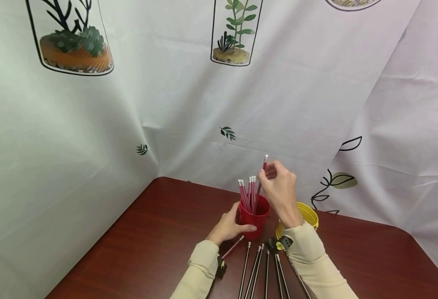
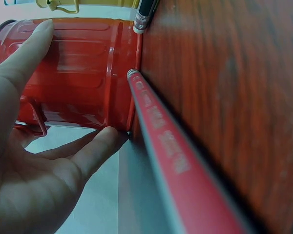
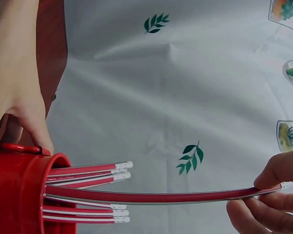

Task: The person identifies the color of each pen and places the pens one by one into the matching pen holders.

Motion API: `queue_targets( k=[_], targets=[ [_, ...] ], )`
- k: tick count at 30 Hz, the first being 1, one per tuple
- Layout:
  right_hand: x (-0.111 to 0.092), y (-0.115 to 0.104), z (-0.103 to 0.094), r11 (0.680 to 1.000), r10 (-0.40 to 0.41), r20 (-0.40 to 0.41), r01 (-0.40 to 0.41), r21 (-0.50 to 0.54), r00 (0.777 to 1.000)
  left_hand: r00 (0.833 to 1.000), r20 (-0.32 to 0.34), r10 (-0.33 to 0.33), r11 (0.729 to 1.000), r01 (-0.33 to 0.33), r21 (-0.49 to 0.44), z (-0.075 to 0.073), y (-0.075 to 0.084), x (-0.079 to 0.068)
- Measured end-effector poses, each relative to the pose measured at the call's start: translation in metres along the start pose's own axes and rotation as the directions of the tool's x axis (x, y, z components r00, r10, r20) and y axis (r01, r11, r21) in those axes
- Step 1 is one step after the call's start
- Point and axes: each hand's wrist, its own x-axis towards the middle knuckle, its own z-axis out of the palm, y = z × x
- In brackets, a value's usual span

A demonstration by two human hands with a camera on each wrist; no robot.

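A small red metal pail (image 1: 254, 226) stands upright on the table, holding several red-and-white striped pencils (image 1: 245, 199) with their eraser ends up. My left hand (image 1: 227, 226) grips its side, thumb across the front and fingers behind, as the left wrist view shows. Over the rim, my right hand (image 1: 281, 189) pinches one red pencil (image 3: 151, 197) near its eraser end. That pencil's lower end is inside the pail, hidden by the wall. Another red pencil (image 2: 161, 141) lies on the table beside the left wrist.
A yellow pail (image 1: 309, 214) stands to the right, partly behind the right forearm. Several black pencils (image 1: 256, 268) lie spread on the brown table (image 1: 148, 232) in front of the red pail. A white printed cloth (image 1: 189, 104) hangs behind the table.
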Motion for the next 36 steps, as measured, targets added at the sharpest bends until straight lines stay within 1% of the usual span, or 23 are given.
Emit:
queue_targets(
  k=[5, 9, 14, 24, 36],
  targets=[
    [-0.007, 0.004, 0.004, 0.999, 0.050, 0.043, -0.050, -0.018, 0.998, 1.000, 0.006, -0.004, 1.000, 0.004, 0.008, 0.001, 0.000, 0.000],
    [-0.014, 0.011, 0.008, 0.996, 0.087, 0.055, -0.086, -0.024, 0.995, 1.000, 0.016, 0.000, 1.000, 0.000, -0.008, 0.001, 0.001, 0.000],
    [-0.020, 0.019, 0.013, 0.994, 0.106, 0.059, -0.105, -0.025, 0.993, 1.000, 0.007, 0.002, 1.000, -0.002, -0.006, 0.000, 0.002, 0.000],
    [-0.038, 0.032, 0.026, 0.987, 0.156, 0.108, -0.151, -0.050, 0.982, 1.000, -0.005, 0.013, 1.000, -0.013, 0.021, 0.000, 0.002, 0.001],
    [-0.053, 0.042, 0.039, 0.985, 0.175, 0.142, -0.172, -0.032, 0.974, 1.000, -0.002, 0.026, 0.999, -0.026, 0.040, -0.001, 0.001, 0.002]
  ],
)
